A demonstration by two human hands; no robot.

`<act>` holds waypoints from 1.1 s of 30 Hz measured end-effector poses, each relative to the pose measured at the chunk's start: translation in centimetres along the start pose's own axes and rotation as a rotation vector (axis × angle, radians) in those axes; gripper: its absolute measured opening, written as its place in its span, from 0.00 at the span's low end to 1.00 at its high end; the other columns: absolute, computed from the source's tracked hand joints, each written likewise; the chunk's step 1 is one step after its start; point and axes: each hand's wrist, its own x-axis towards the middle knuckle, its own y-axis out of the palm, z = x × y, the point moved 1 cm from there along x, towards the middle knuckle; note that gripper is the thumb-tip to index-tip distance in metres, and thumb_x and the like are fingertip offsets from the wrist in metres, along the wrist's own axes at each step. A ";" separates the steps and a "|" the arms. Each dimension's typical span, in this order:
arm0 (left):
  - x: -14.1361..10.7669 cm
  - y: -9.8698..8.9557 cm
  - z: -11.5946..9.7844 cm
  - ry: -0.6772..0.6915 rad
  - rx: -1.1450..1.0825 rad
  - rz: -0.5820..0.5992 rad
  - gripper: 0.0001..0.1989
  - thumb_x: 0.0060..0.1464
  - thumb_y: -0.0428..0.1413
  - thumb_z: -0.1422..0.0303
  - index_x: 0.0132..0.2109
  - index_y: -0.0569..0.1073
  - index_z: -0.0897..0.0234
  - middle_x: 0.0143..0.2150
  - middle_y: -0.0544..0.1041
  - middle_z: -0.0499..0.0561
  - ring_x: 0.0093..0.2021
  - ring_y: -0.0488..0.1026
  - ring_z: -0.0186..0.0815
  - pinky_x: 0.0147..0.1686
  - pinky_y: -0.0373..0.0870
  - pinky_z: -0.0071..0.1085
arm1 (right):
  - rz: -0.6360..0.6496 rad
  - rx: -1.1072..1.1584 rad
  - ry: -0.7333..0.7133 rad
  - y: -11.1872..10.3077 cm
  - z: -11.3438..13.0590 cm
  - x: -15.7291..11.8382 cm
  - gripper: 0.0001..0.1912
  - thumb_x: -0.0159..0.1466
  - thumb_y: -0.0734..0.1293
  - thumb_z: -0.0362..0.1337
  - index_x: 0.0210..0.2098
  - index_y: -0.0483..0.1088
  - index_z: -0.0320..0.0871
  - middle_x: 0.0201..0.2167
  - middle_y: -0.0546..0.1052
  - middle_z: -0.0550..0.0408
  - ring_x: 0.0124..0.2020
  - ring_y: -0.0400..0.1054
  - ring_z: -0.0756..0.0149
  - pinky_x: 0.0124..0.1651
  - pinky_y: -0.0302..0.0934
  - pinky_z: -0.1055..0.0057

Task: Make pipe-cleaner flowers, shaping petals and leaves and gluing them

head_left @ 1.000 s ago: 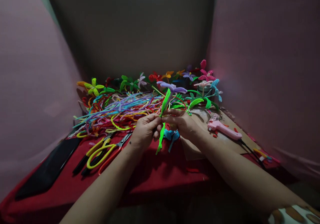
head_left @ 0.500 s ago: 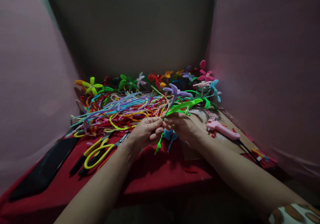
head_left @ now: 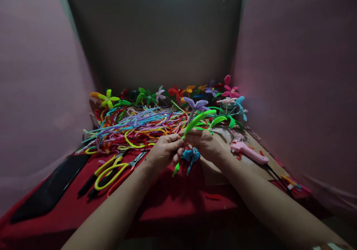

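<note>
Black and flat, a slab [head_left: 50, 188] lies farthest left of the purple flower [head_left: 195, 104], on red cloth [head_left: 167, 205]. Nearer the flower, though left of it and lower, come pliers [head_left: 104, 166] with yellow-and-black handles, then scissors [head_left: 134, 161] with yellow and red loops. Beyond these, a heap of fuzzy stems [head_left: 134, 125] runs almost to the flower's left side.

Below the flower and to its left, the left hand [head_left: 164, 149] pinches the base of a green leaf [head_left: 200, 118], thumb against curled fingers; a green tail [head_left: 176, 170] hangs beneath. From that pinch, the leaf's long axis climbs rightward in a curve, crossing in front of the flower's stem and ending just below its petals. The flower stands above the grip, leaning slightly right. Under it, nearer than the left, the right hand [head_left: 206, 142] meets the pinch, its fingertips closed on the stem, partly hidden. Blue pieces [head_left: 192, 154] lie below the flower; well right of it, a pink glue gun [head_left: 249, 153].
</note>
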 end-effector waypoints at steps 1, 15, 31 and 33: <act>-0.1 -0.1 0.0 -0.037 -0.059 0.064 0.11 0.49 0.56 0.63 0.31 0.71 0.69 0.14 0.62 0.41 0.09 0.53 0.21 0.09 0.51 0.18 | 0.031 0.005 -0.003 0.1 0.1 -0.1 0.10 0.49 0.70 0.39 0.30 0.74 0.41 0.21 0.68 0.59 0.23 0.58 0.73 0.28 0.52 0.73; 0.1 0.4 0.1 0.299 0.619 -0.415 0.08 0.50 0.53 0.65 0.27 0.70 0.64 0.18 0.64 0.43 0.15 0.60 0.24 0.16 0.57 0.21 | -0.127 -0.208 -0.120 0.9 0.6 -0.3 0.10 0.52 0.68 0.42 0.23 0.70 0.42 0.21 0.66 0.59 0.23 0.56 0.71 0.28 0.51 0.72; -0.2 0.2 0.1 -0.105 -0.185 0.166 0.08 0.49 0.55 0.66 0.31 0.69 0.68 0.15 0.57 0.39 0.09 0.42 0.18 0.09 0.42 0.17 | 0.025 0.250 0.069 1.0 0.2 -0.6 0.07 0.45 0.72 0.36 0.24 0.72 0.44 0.20 0.68 0.59 0.23 0.60 0.72 0.30 0.54 0.72; -0.1 0.3 0.0 -0.041 -0.004 0.101 0.10 0.52 0.52 0.63 0.30 0.69 0.67 0.16 0.59 0.40 0.10 0.46 0.19 0.10 0.45 0.19 | -0.054 0.248 0.027 0.9 -0.1 -0.5 0.05 0.46 0.71 0.33 0.23 0.71 0.43 0.21 0.68 0.60 0.23 0.59 0.73 0.28 0.53 0.73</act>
